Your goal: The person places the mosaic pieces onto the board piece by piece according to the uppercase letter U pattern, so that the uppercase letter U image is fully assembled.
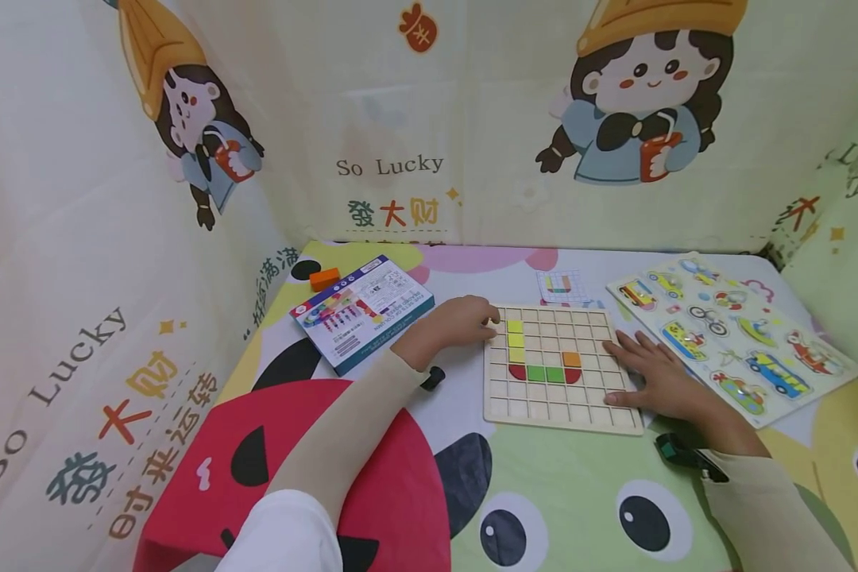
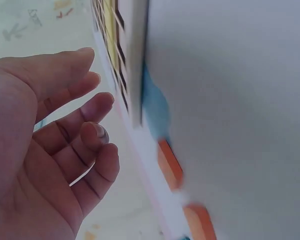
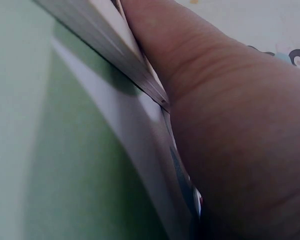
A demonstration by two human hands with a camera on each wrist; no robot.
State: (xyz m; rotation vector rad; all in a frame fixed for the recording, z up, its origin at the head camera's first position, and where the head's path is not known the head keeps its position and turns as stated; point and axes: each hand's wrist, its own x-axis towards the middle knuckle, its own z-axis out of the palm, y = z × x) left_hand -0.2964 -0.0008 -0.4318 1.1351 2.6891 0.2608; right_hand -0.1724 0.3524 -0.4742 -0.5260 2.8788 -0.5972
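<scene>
A wooden grid board lies on the table, with yellow, green, red and orange blocks set in a U-like shape. My left hand is at the board's upper left edge. In the left wrist view its fingers are loosely bent with nothing between them, apart from the board's side. My right hand rests on the board's right edge, fingers spread and thumb on the lower right squares. The right wrist view shows the thumb side against the board's rim. Two orange blocks appear beyond the board in the left wrist view.
A blue and white box lies to the left, with an orange block behind it. A small pattern card is behind the board. On the right lies a picture puzzle board, close to my right hand. Printed cloth walls surround the table.
</scene>
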